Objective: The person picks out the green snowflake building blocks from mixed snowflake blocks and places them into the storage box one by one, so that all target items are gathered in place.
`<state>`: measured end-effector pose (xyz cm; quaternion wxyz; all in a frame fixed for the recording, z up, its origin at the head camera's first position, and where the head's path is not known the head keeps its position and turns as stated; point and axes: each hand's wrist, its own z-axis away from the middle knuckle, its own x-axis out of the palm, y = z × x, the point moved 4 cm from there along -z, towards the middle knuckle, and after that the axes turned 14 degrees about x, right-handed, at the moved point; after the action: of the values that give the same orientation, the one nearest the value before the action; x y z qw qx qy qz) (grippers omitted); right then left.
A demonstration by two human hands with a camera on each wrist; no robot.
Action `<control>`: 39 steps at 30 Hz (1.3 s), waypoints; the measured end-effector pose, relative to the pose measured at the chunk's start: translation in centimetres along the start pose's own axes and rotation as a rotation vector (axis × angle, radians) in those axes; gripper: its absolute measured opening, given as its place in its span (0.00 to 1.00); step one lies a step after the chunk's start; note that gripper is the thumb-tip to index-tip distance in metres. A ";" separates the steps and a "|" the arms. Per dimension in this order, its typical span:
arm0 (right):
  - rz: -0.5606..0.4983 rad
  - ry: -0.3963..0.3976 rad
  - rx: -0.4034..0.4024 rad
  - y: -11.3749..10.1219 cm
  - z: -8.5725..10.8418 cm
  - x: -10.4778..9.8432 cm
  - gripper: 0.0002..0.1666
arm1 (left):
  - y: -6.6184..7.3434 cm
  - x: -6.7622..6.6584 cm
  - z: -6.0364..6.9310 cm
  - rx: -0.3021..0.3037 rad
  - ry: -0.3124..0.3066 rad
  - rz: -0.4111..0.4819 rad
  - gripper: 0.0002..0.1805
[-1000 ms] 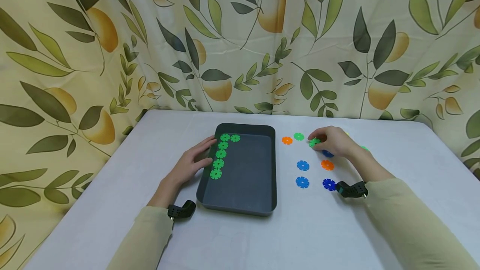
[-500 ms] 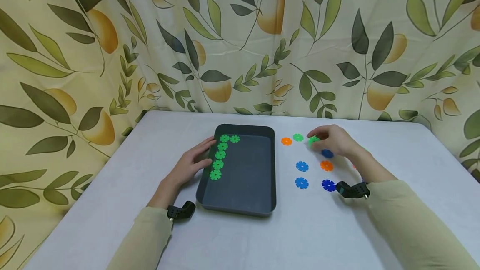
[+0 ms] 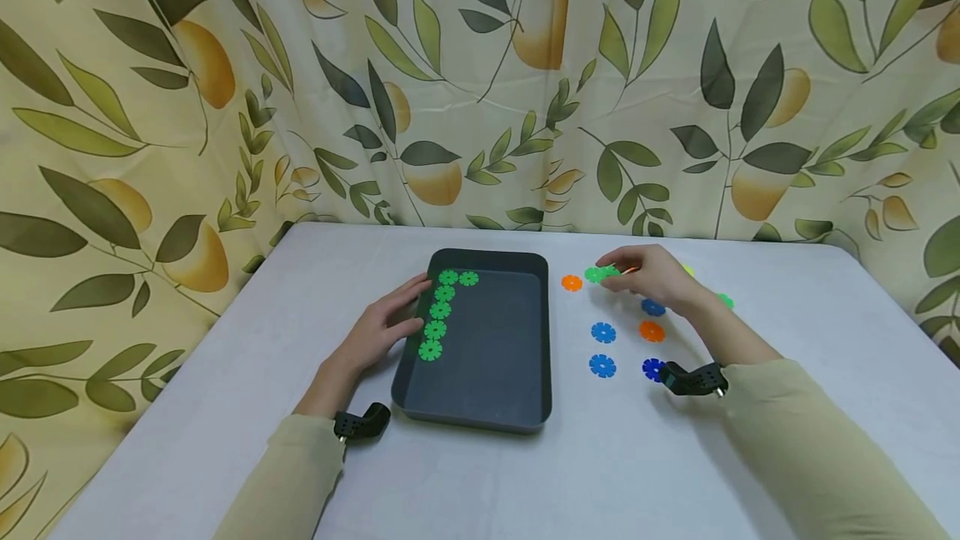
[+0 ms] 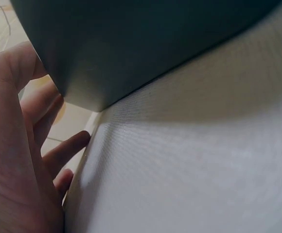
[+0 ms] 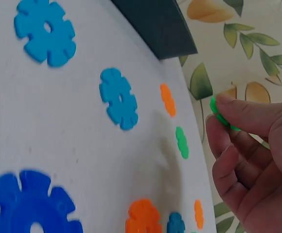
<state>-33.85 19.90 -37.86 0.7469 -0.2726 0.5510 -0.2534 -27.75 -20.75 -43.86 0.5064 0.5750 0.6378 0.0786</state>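
- Right hand (image 3: 654,277) pinched a green slotted disc (image 5: 220,118) above the table (image 3: 465,482), right of centre.
- Left hand (image 3: 378,330), fingers relaxed, touched the grey tray (image 3: 495,348) at its left wall, seemingly steadying it; pressure was unclear.

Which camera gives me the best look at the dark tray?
The head view: it shows almost all of the dark tray, including the six green discs inside. The left wrist view shows only a cut-off part of its outside, close to the left hand; the right wrist view shows just a corner.
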 end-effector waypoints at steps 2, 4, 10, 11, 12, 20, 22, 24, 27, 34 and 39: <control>-0.014 -0.005 -0.004 -0.4 -0.1 0.3 0.26 | 0.0 0.0 0.1 -0.004 0.001 0.001 0.32; -0.032 -0.009 -0.012 -0.9 -0.2 0.6 0.25 | 0.0 -0.1 0.2 -0.008 0.002 0.000 0.33; -0.086 -0.024 -0.026 -2.5 -0.4 1.5 0.25 | 0.0 -0.2 0.3 -0.010 0.003 -0.003 0.33; -0.097 -0.030 -0.025 -2.8 -0.5 1.7 0.25 | 0.1 -0.2 0.3 -0.009 0.003 -0.003 0.32; -0.110 -0.038 -0.022 -3.1 -0.5 1.9 0.25 | 0.1 -0.2 0.3 -0.009 0.003 -0.004 0.32; -0.189 -0.107 -0.048 -5.5 -0.7 3.7 0.24 | 0.0 -0.1 0.3 -0.013 0.002 -0.007 0.33; -0.210 -0.128 -0.054 -6.1 -0.7 4.2 0.24 | 0.1 -0.1 0.3 -0.013 0.002 -0.005 0.32; -0.224 -0.147 -0.062 -6.6 -0.7 4.7 0.25 | 0.0 -0.1 0.3 -0.013 0.003 -0.008 0.32; -0.242 -0.176 -0.069 -7.2 -1.0 5.5 0.25 | 0.0 0.0 0.3 -0.011 0.004 -0.007 0.32; -0.241 -0.214 -0.089 -8.5 -1.3 7.2 0.24 | 0.2 0.1 0.1 0.003 0.005 -0.015 0.32; -0.270 -0.238 -0.076 -9.4 -1.6 8.3 0.25 | 0.3 0.1 0.0 0.008 0.009 -0.009 0.32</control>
<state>-33.92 7.25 -37.51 0.7552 -0.4002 0.4263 -0.2962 -27.58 -20.59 -43.67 0.5016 0.5740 0.6427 0.0763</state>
